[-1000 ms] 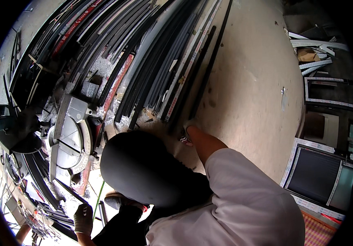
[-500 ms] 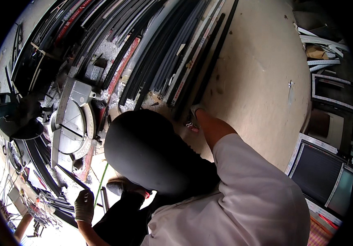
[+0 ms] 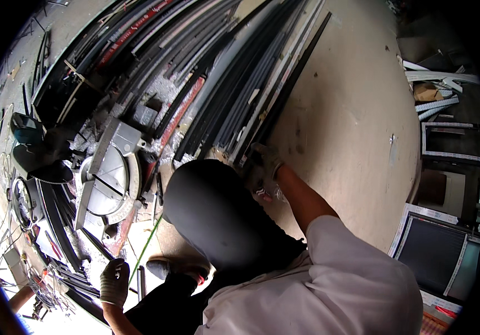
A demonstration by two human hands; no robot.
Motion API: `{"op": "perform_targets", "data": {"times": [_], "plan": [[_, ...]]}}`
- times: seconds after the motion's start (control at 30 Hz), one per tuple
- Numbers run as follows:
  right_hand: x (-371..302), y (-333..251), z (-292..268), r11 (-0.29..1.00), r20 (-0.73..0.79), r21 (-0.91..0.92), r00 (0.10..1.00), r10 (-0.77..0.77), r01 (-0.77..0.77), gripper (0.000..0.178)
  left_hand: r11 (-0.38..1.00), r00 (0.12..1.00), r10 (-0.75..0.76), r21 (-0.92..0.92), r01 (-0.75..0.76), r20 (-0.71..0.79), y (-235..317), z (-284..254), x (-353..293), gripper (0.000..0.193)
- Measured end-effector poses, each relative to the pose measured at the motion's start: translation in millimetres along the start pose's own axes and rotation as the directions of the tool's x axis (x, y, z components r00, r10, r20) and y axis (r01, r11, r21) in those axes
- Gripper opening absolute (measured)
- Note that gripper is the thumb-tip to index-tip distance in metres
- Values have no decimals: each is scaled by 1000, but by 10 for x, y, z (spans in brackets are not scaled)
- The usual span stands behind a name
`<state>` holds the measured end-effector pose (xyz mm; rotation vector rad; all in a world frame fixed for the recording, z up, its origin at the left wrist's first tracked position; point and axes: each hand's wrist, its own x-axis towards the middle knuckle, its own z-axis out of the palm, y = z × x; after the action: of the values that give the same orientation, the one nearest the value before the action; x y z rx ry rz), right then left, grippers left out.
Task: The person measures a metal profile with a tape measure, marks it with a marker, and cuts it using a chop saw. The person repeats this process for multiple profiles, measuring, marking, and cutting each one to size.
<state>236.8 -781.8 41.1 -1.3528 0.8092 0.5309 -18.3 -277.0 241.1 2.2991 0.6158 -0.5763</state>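
My right hand (image 3: 269, 159), in a pale glove with dark fingertips, is closed at the near end of a long black bar (image 3: 290, 92). This bar lies at the right edge of a stack of long profiles (image 3: 234, 100). Low at the left, my gloved left hand (image 3: 115, 283) has its fingers curled in. A thin dark strip (image 3: 98, 243) reaches the top of that hand, but whether it is gripped cannot be seen. Between my hands rises my bent knee (image 3: 212, 206) in black trousers, hiding part of the floor.
A mitre saw (image 3: 109, 181) stands left of my knee, amid metal shavings. A green line (image 3: 148, 240) runs beside my shoe (image 3: 159, 267). Framed panels (image 3: 432, 251) and white strips (image 3: 435, 75) lie at the right. Another person's forearm (image 3: 21, 298) shows at the lower left.
The black bar at my right hand has shifted left against the stack, and my right hand with it. The whole view has turned slightly. My left hand stays nearly in place.
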Motion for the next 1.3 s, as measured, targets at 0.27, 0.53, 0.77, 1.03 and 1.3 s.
{"op": "perform_targets", "data": {"times": [0.27, 0.53, 0.77, 1.03, 1.3], "plan": [[-422, -980, 783, 884, 222, 340, 885, -408, 322, 19, 996, 992, 89, -3, -90, -91, 228, -63, -133, 25], [-778, -1228, 1604, 852, 416, 480, 801, -430, 209, 19, 983, 968, 179, 1, -181, -174, 113, -170, -381, 25], [-1348, -1474, 1913, 868, 614, 497, 703, -358, 8, 19, 969, 943, 188, -104, -224, -276, 380, -277, -484, 24], [-2310, -1512, 2541, 891, 692, 445, 665, -282, -85, 24, 903, 868, 259, -212, -373, -424, 625, -400, -531, 31], [-2939, -881, 2931, 958, 909, 225, 391, -142, -176, 22, 657, 880, 169, -614, -436, -443, 652, -354, -425, 40]]}}
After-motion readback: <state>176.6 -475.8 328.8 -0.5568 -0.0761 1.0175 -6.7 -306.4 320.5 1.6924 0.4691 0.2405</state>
